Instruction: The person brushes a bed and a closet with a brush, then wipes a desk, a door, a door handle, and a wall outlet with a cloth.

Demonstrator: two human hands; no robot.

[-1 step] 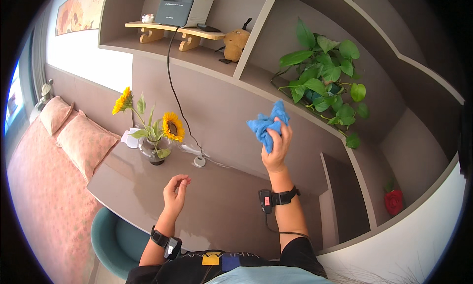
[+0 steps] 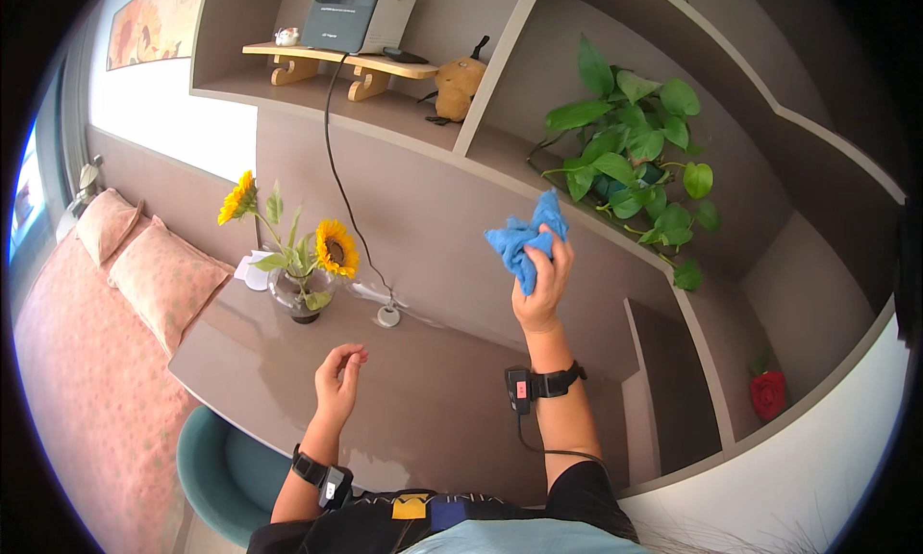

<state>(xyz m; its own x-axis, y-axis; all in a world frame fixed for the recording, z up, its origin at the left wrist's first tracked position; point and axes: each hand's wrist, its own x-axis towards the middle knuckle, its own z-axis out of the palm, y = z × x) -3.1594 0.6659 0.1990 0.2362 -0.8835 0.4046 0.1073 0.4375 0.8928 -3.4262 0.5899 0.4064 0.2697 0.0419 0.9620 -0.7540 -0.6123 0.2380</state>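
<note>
The right hand (image 2: pixel 541 283) is closed around a bunched blue cloth (image 2: pixel 521 239), fingers wrapped over its lower folds while the rest spills out above the fist. It is raised off the desk (image 2: pixel 433 410), up against the brown back panel just below the shelf edge where a leafy green plant (image 2: pixel 630 169) trails down. The left hand (image 2: pixel 338 376) hovers above the middle of the desk, empty, fingers loosely curled with the tips near the thumb, gripping nothing. Toward the desk's far left corner stands a glass vase of sunflowers (image 2: pixel 300 265), with a black cable (image 2: pixel 332 150) dropping from a device on the upper shelf to a small round fitting at the desk's back edge. By the look of it this is a wiping step, the cloth brought up to the panel or shelf lip. Working there calls for pressing the cloth flat and keeping clear of the hanging leaves.
</note>
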